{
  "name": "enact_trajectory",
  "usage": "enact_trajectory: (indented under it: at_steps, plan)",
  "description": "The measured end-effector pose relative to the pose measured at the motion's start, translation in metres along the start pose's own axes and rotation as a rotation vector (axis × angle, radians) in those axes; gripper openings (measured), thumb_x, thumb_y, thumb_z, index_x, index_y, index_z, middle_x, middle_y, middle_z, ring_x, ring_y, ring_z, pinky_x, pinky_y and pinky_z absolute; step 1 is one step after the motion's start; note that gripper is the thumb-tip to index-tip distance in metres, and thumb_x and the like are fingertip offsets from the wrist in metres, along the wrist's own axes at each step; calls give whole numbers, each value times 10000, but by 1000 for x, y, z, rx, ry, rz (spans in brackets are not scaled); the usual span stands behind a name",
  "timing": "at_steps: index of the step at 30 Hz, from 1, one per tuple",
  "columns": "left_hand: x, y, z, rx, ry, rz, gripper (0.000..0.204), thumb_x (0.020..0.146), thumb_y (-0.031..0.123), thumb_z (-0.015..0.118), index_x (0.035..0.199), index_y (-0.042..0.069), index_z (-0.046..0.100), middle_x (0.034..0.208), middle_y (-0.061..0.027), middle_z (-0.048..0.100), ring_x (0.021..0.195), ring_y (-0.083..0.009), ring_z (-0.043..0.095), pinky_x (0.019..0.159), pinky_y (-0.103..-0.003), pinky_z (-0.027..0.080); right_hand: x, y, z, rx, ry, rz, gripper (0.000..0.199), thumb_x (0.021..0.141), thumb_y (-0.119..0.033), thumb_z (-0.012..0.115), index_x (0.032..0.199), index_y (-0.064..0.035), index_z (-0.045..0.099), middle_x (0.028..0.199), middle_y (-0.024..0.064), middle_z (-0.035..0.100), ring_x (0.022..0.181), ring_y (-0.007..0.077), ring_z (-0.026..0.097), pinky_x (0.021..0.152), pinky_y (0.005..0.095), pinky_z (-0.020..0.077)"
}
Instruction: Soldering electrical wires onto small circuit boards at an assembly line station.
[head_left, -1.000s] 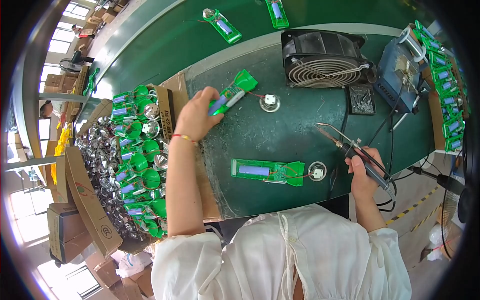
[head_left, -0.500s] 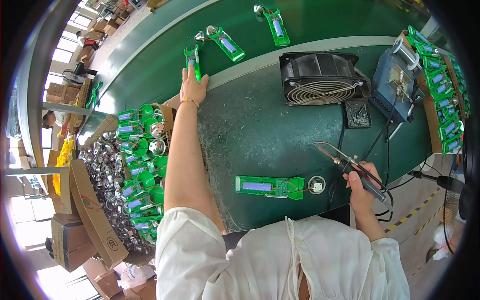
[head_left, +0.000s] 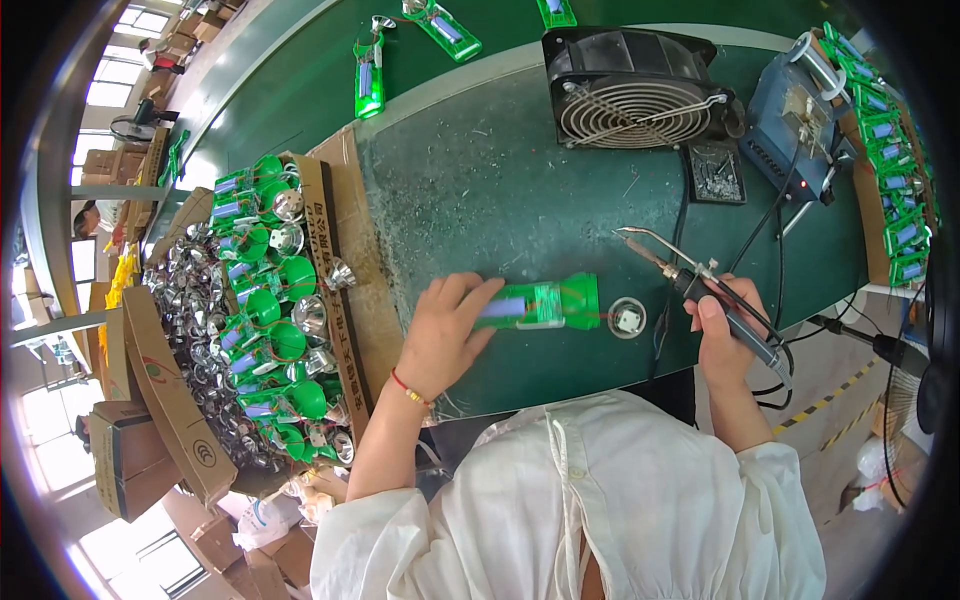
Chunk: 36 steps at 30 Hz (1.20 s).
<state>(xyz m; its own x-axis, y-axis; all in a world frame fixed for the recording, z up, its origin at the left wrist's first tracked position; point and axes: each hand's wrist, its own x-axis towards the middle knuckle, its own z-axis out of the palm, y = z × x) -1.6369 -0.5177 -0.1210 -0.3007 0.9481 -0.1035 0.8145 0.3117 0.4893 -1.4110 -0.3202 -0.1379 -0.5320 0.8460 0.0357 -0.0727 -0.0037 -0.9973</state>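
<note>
My left hand [head_left: 445, 330] rests on the left end of a green flashlight body [head_left: 545, 305] with a blue battery, lying on the dark green mat [head_left: 480, 190]. A small round silver reflector part [head_left: 627, 319] sits just right of it, joined by thin wires. My right hand [head_left: 722, 340] grips a soldering iron [head_left: 690, 285] whose tip points up and left, above the reflector. Another green flashlight body [head_left: 368, 75] lies on the conveyor belt at the far edge.
A cardboard box [head_left: 265, 300] full of green flashlight bodies and silver reflectors stands on the left. A black fan [head_left: 635, 90], a blue soldering station [head_left: 800, 120] and a small tray [head_left: 712, 172] are at the back right. More green bodies [head_left: 890, 170] line the right edge.
My left hand put a flashlight body on the far conveyor, then came back and now rests on the body near the front edge. My right hand kept the soldering iron almost still.
</note>
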Motion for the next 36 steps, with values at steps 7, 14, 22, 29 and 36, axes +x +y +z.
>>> enact_trajectory:
  at_steps: [7,14,22,29,36]
  plan:
    - [-1,7,23,50,378,125,339,662,48,683,994,101,644,1037,-81,566,886,-249,515,751,-329,432,-24,-1,4,-10,-11,-2,189,780,-99,615,861,37,511,782,107,564,662,136,575,601,239,487]
    - [8,16,38,-164,475,121,162,645,74,700,802,108,685,853,-17,589,771,-194,525,638,-285,439,-38,0,22,-46,-121,-13,164,773,-73,622,860,25,523,769,104,589,648,113,562,567,219,447]
    - [11,14,36,-386,457,-114,121,632,24,693,743,68,672,791,-43,562,736,-200,546,630,-289,449,-41,8,37,-156,-258,-69,178,780,-102,618,847,27,516,787,112,562,637,133,557,560,234,447]
    - [20,22,33,-159,487,-111,99,586,4,657,656,57,613,754,-44,539,707,-209,534,598,-306,456,-36,18,42,-194,-275,-48,173,775,-93,622,856,27,527,778,105,581,664,121,557,589,232,443]
    - [27,26,30,38,423,-92,85,587,25,631,592,65,556,702,-34,491,682,-202,525,549,-312,466,-36,20,44,-211,-253,-17,185,772,-115,631,851,24,537,747,97,588,650,115,552,585,229,440]
